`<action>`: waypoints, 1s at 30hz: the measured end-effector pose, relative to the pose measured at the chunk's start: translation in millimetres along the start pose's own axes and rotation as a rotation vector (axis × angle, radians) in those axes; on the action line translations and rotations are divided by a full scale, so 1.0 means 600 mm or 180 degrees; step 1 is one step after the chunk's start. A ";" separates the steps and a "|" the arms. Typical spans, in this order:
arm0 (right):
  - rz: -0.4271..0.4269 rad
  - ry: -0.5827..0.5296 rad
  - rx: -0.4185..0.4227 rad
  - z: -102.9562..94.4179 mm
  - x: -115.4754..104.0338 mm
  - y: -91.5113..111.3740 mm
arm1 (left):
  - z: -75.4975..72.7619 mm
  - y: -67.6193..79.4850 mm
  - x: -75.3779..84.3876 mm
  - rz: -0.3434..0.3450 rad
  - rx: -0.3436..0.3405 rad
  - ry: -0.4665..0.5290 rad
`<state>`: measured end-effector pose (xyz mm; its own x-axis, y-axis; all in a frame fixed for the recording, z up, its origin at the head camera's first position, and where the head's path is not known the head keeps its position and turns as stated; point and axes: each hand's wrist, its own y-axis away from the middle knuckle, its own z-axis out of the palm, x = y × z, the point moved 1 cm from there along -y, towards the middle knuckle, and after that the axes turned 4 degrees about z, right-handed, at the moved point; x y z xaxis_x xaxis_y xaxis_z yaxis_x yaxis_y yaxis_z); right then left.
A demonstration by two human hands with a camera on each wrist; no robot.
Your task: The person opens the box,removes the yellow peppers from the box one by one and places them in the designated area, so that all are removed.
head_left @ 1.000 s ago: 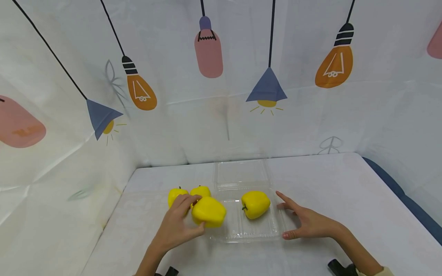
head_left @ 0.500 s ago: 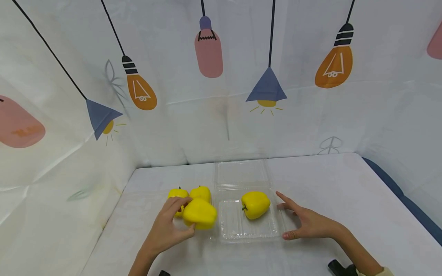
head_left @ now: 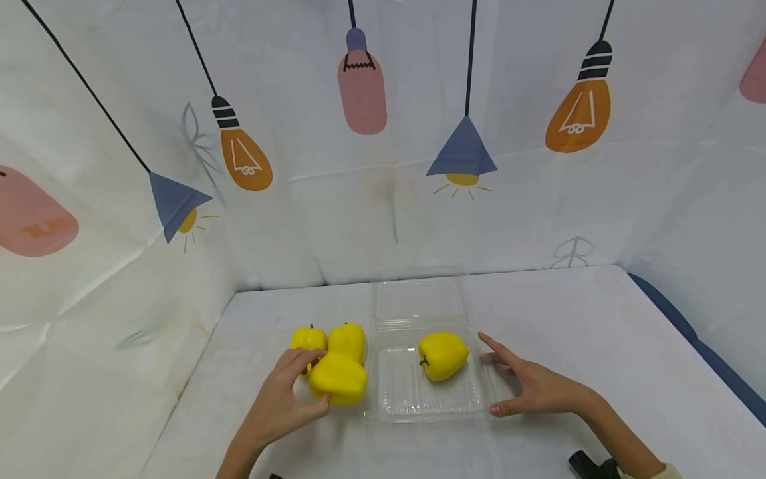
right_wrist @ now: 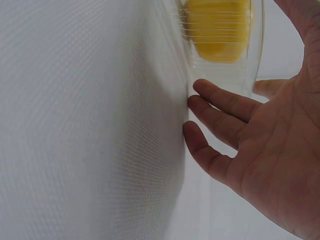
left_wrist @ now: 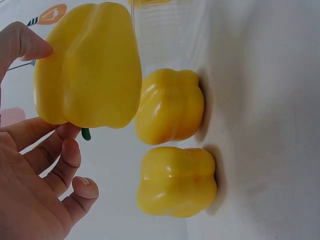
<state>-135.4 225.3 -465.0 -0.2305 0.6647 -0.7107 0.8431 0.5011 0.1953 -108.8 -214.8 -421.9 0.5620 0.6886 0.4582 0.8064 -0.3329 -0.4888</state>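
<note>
My left hand (head_left: pixel 287 399) pinches a yellow bell pepper (left_wrist: pixel 90 67) between thumb and fingers, raised above the table with its green stem showing in the left wrist view. Two more yellow peppers stand just beyond it, one at the left (head_left: pixel 308 338) and one beside it (head_left: pixel 347 340). To their right lies a clear plastic clamshell box (head_left: pixel 397 399), its lid laid back. Inside the box sits another yellow pepper (head_left: pixel 443 356). At the box's right side is my right hand (head_left: pixel 532 386), fingers spread, thumb and forefinger at the wall, holding nothing.
The white-covered table (head_left: pixel 550 313) runs back to a white curtain (head_left: pixel 371 219) printed with lamps and bulbs. A dark blue edge (head_left: pixel 670 306) shows past the table's right side. A black wrist device (head_left: pixel 592 466) sits at the right forearm.
My left hand has moved left and slightly nearer, carrying its bell pepper away from over the box's left edge. The right hand and the pepper in the box have stayed put.
</note>
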 end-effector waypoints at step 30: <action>0.0015 -0.0011 -0.0024 -0.004 0.003 -0.001 | 0.008 0.019 -0.027 -0.0426 -0.0697 0.0109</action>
<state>-137.3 227.4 -464.6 -0.2249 0.6651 -0.7121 0.8405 0.5022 0.2036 -109.6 -226.4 -438.4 0.4504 0.7151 0.5346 0.8926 -0.3743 -0.2515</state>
